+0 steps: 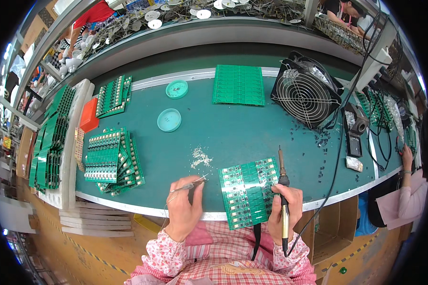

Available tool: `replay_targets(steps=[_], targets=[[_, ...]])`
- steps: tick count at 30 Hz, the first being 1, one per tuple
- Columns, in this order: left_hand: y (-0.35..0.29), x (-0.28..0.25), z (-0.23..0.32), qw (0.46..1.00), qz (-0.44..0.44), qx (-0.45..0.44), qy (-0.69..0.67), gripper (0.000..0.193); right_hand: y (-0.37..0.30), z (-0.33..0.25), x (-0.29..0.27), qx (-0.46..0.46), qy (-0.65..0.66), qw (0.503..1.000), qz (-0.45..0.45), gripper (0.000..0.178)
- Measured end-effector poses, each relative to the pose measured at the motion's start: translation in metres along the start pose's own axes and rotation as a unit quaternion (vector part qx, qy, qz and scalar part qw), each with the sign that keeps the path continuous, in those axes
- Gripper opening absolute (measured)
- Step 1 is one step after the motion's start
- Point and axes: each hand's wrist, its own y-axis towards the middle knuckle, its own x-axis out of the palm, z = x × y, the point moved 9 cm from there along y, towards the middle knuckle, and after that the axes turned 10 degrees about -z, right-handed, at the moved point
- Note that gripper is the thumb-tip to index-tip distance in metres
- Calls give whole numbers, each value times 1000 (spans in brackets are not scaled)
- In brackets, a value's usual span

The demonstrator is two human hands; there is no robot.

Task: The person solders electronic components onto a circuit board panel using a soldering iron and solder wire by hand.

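At the near edge of the worktop (252, 133), my right hand (292, 204) is wrapped round a soldering iron (285, 228), tip pointing away; my left hand (181, 206) pinches slim metal tweezers (184, 186). Between them a green circuit-board panel (248, 192) juts over the edge. I judge it light, stiff and liable to crack if flexed, its small parts easily scuffed, so I'd take it by the bare rims. Beyond are loose pale chips (200, 157), then a turquoise dish (173, 125).
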Motion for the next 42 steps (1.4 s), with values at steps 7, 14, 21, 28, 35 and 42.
replay_targets(steps=[7,14,21,28,35,42], targets=[[-1,0,0,1000,4,11,6,17,-1,1,0,-6,5,1000,2,27],[3,2,3,1000,-9,9,-4,16,-1,-1,-1,-10,-1,1000,10,26],[19,18,22,995,-67,54,-50,9,-2,0,-2,-13,-9,1000,15,25],[20,24,22,995,-71,62,-33,14,-2,1,-1,-15,-10,1000,17,26],[22,24,23,994,-81,57,-34,14,-2,0,0,-14,-17,1000,12,28],[25,23,26,994,-83,59,-33,7,-1,0,-1,-13,-20,1000,12,29]])
